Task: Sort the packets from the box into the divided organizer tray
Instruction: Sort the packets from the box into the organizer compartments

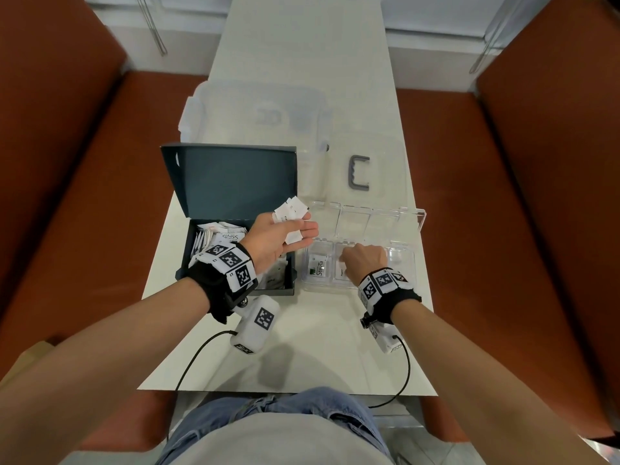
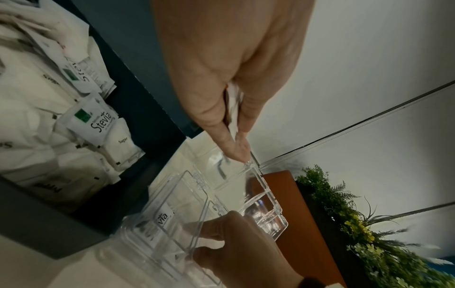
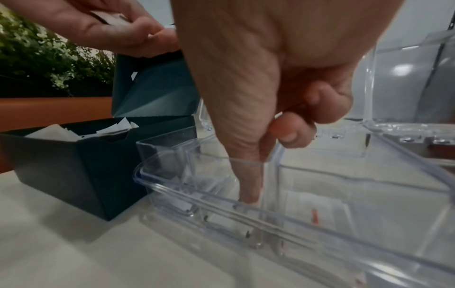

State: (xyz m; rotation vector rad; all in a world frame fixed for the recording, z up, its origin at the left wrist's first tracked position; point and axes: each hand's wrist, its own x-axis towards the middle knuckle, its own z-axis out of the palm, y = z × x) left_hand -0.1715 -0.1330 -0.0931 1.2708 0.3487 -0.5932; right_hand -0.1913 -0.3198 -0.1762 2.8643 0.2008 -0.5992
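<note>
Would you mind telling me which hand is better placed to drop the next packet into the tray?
Probably the right hand: it is already down in the organizer tray's middle compartment. The left hand holds the fanned packets beside it, ready to feed them across.

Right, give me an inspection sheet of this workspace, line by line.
Surface: white table, bare in front of the person.
Job's things: dark box open, lid up, many packets inside; clear organizer tray right of it, lid open; Stevia packet in its left compartment, another packet in the middle one.
Clutter: clear containers behind, one with a grey handle.
Grips: left hand holds a bunch of white packets above the box edge; right hand reaches a finger down into the middle compartment.
Cables: black cables from both wrist cameras trail across the table's near edge.
Surroundings: rust-orange benches either side; greenery in the wrist views.
</note>
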